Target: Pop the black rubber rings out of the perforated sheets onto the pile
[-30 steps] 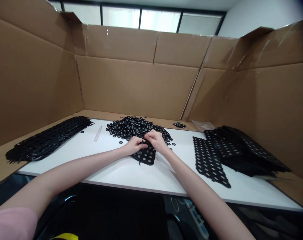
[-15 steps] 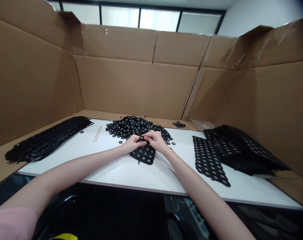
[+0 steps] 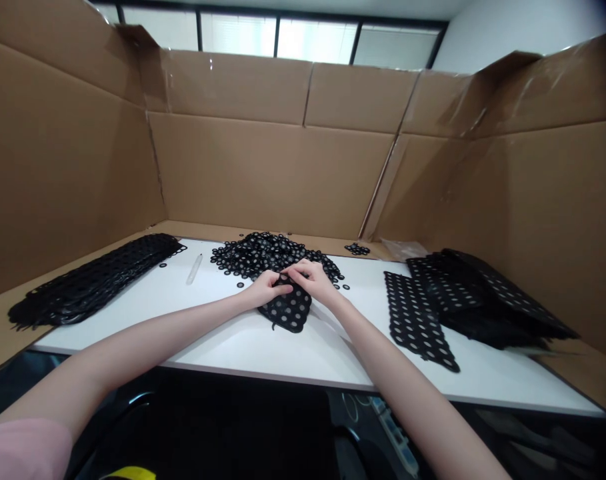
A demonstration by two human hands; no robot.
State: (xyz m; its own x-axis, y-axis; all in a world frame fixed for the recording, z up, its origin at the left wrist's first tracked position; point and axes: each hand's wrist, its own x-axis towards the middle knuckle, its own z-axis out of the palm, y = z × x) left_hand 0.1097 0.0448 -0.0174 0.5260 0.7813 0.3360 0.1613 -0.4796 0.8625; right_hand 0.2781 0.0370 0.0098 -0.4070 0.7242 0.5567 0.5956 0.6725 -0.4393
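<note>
A black sheet dotted with light round spots (image 3: 289,310) hangs from my two hands just above the white board, its lower edge towards me. My left hand (image 3: 267,289) pinches its upper left part between thumb and fingers. Beside it, almost touching, my right hand (image 3: 313,280) is closed on the sheet's upper edge. The fingertips hide what lies exactly between them. Right behind my hands spreads a heap of small black rings or discs (image 3: 270,252), some with pale centres.
A long stack of black perforated sheets (image 3: 103,277) lies at left, near a clear pen-like tool (image 3: 194,269). At right are a flat dotted strip (image 3: 420,320) and a pile of dotted sheets (image 3: 473,293). Cardboard walls (image 3: 263,167) enclose the white board (image 3: 223,353).
Both hands stay nearly in place on the dotted sheet. Its lower edge has shifted slightly, and the whole view has moved a little.
</note>
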